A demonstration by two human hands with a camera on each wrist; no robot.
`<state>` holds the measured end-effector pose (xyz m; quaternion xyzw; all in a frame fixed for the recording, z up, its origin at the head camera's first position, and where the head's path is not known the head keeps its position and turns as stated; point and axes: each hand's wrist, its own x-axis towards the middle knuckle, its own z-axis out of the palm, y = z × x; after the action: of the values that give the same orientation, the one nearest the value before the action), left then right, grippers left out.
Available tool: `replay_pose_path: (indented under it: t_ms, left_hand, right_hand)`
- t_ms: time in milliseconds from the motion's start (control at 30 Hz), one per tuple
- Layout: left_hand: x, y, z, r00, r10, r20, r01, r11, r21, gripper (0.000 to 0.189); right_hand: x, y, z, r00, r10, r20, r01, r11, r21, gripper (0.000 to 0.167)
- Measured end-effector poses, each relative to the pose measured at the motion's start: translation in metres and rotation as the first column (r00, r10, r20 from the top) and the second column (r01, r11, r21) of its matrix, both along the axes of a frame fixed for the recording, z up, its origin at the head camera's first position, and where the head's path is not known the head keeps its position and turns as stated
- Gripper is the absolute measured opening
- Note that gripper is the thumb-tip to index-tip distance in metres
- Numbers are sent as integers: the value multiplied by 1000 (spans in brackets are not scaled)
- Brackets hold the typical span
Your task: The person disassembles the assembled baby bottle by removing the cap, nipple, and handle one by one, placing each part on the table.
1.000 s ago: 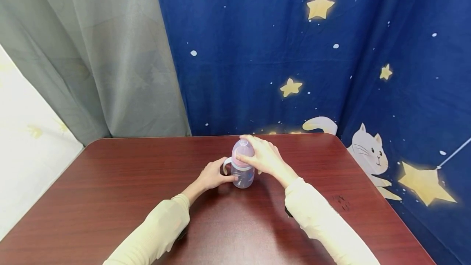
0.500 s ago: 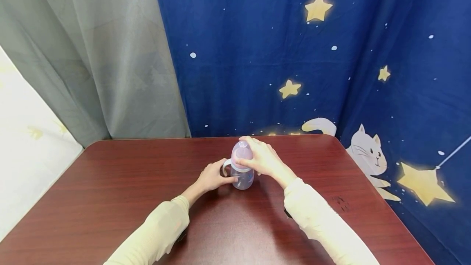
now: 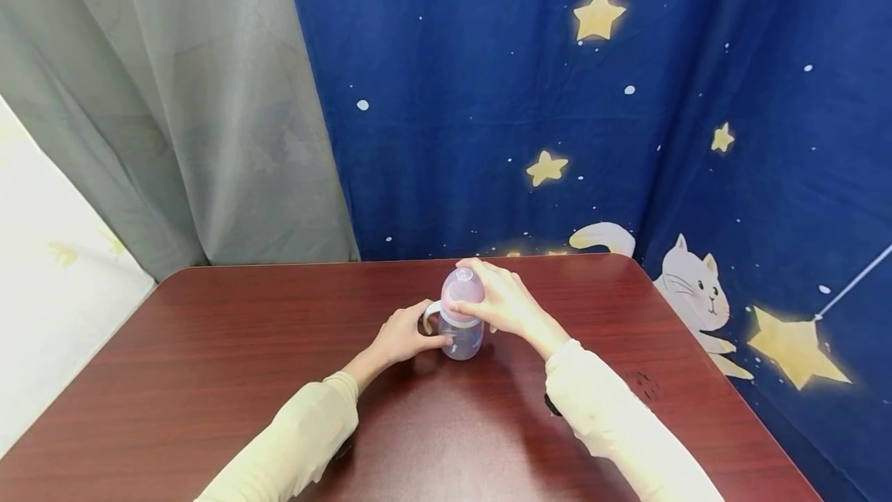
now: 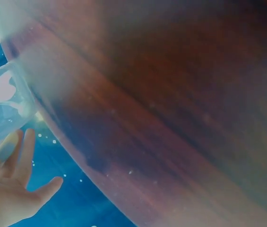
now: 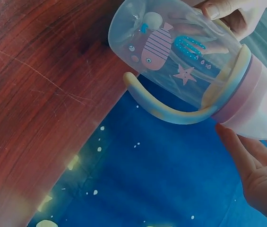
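A clear baby bottle (image 3: 463, 342) stands upright on the brown table, under a rounded pink cap (image 3: 456, 289). My left hand (image 3: 403, 335) grips the bottle's lower body from the left, its thumb across the front and the fingers partly hidden behind the handle (image 3: 430, 316). From the right, my right hand (image 3: 507, 302) holds the cap between thumb and fingers. In the right wrist view, fish and starfish prints show on the clear body (image 5: 168, 52), and the right hand's fingers (image 5: 246, 156) lie along the pink top. Only the bottle's blurred clear end (image 4: 5, 104) shows in the left wrist view.
The reddish-brown tabletop (image 3: 230, 347) has rounded far corners. Behind it hang a grey curtain (image 3: 230, 115) and a blue curtain (image 3: 453, 99) with stars and a white cat. Dark marks (image 3: 643, 384) lie on the table at right.
The bottle and my right hand have shifted very slightly to the right. Both hands keep the same hold, and the head view has turned a little.
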<state>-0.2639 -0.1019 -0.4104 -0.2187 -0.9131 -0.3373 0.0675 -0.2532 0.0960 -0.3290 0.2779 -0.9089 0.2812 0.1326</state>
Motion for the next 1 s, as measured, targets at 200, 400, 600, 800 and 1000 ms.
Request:
replay_pose_path:
  t_ms: [200, 400, 600, 800, 1000]
  left_hand:
    - [2, 0, 8, 999, 9, -40, -9, 1000, 11, 47]
    - [6, -1, 16, 994, 8, -110, -9, 1000, -10, 50]
    - [10, -3, 22, 990, -7, -142, 8, 1000, 2, 51]
    - [12, -7, 27, 984, -23, -176, 25, 1000, 8, 56]
    - [15, -10, 31, 979, -48, -199, 52, 999, 14, 59]
  right_hand:
    - [3, 3, 6, 996, 40, 85, -31, 994, -105, 58]
    - [6, 7, 11, 992, 72, 100, -56, 986, -160, 57]
    - [9, 12, 14, 992, 69, 103, -48, 980, -191, 59]
    - [12, 16, 14, 993, 71, 90, -49, 972, -230, 62]
    - [15, 21, 14, 998, 55, 30, -44, 961, -274, 63]
